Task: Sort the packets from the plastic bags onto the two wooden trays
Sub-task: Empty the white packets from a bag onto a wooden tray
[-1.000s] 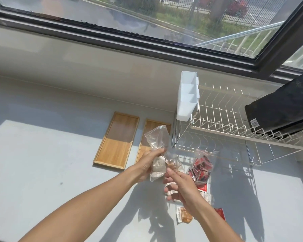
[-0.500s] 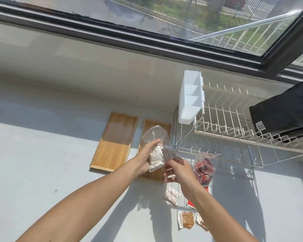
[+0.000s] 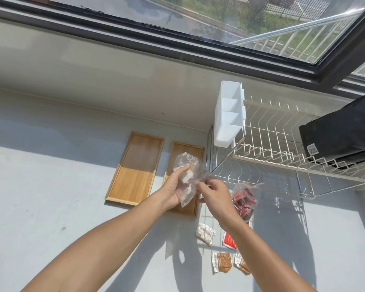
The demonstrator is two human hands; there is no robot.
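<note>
My left hand (image 3: 173,189) grips a clear plastic bag (image 3: 188,175) with pale packets inside, held above the right wooden tray (image 3: 187,150). My right hand (image 3: 214,191) pinches the same bag at its right side. The left wooden tray (image 3: 135,167) lies bare beside it. A second clear bag (image 3: 243,200) full of red packets stands on the counter to the right. Loose on the counter lie a white packet (image 3: 205,230), a red packet (image 3: 229,241) and two brown packets (image 3: 221,263), partly hidden by my right forearm.
A white wire dish rack (image 3: 282,148) with a white cutlery holder (image 3: 229,114) stands at the right. A black object (image 3: 341,133) rests on the rack. A window sill runs along the back of the grey counter (image 3: 51,207).
Both hands have carried the bag up and left, from over the loose packets to above the right tray. The right hand now pinches the bag's side.
</note>
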